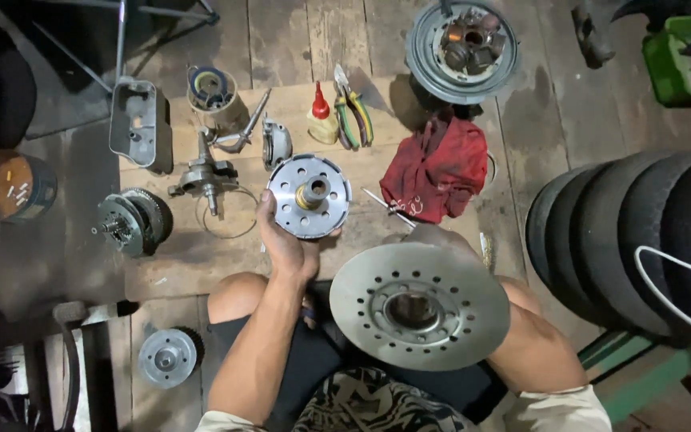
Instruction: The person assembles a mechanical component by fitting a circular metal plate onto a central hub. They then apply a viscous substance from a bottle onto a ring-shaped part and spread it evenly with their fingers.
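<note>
My left hand (281, 240) grips the lower left rim of a small round metal clutch hub (310, 197) with a brass-coloured centre and a ring of holes, held above the wooden board. A larger round metal plate (419, 306) with a ring of small holes and a central bore is held over my lap. My right hand (433, 237) is behind that plate's upper edge, mostly hidden, with only the knuckles showing.
On the board (201, 256) lie a crankshaft (205, 176), a wire ring (229, 214), a geared clutch part (131, 222), a metal cover (136, 122), pliers (353, 116), a red-capped bottle (322, 118) and a red rag (440, 170). Tyres (633, 232) stand at the right.
</note>
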